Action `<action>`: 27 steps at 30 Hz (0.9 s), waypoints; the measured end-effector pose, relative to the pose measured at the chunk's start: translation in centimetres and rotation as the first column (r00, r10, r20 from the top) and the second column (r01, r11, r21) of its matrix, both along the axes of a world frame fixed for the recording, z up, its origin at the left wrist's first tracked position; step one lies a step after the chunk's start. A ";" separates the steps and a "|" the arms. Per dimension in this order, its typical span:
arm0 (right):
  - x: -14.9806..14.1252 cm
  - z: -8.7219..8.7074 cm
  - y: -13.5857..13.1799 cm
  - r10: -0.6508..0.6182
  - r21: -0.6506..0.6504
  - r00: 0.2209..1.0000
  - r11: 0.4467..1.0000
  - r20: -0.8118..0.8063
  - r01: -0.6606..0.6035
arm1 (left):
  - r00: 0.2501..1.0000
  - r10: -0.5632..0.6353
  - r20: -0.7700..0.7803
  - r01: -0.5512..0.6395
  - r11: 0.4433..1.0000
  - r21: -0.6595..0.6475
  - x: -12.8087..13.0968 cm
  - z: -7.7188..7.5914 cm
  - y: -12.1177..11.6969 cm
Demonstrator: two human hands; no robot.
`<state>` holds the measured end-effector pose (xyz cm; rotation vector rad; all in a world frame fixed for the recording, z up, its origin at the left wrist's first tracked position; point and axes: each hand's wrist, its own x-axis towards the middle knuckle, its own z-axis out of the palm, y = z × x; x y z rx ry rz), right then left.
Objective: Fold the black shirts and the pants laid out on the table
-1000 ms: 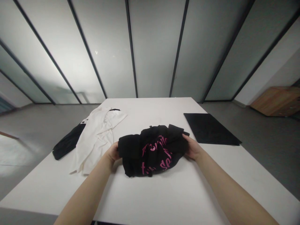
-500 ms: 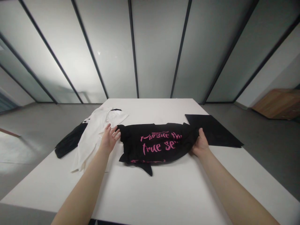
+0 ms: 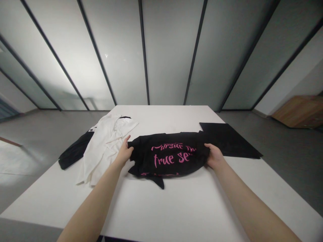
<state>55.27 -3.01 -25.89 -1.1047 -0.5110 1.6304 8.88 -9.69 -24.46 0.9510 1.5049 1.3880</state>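
Observation:
A black T-shirt (image 3: 168,154) with pink lettering lies bunched across the middle of the table, one pointed corner sticking out toward me. At its left end, my left hand (image 3: 125,152) is closed on the cloth, thumb on top. My right hand (image 3: 214,156) grips the opposite end, with the fingers partly hidden beneath the fabric. Just left of my left hand lies a crumpled white garment (image 3: 101,149). Beyond my right hand is a flat black panel or folded cloth (image 3: 230,141); I cannot tell which.
The white table (image 3: 181,208) carries all of these. A black garment (image 3: 75,153) sticks out from under the white one at the left edge. Frosted glass panels (image 3: 166,50) stand behind the table, and a wooden piece (image 3: 299,111) sits on the floor at right.
My left hand has gone from loosely spread fingers to closed on the shirt's left end. My right hand has shifted slightly left, drawing the right end inward.

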 end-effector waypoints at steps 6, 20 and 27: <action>0.2 0.7 0.0 -0.079 0.008 0.997 0.997 -0.013 0.079 | 0.923 0.300 0.240 -0.303 0.953 -0.025 -1.5 1.3 0.8; 1.5 1.6 -2.0 -0.057 0.298 0.998 0.954 0.031 0.045 | 0.990 0.139 -0.027 -0.136 0.987 0.083 -3.6 3.2 -0.7; 1.7 1.6 -1.3 -0.243 0.411 0.785 0.912 0.570 -0.016 | 0.671 0.260 -0.694 -0.033 0.946 0.322 -1.8 3.3 -1.1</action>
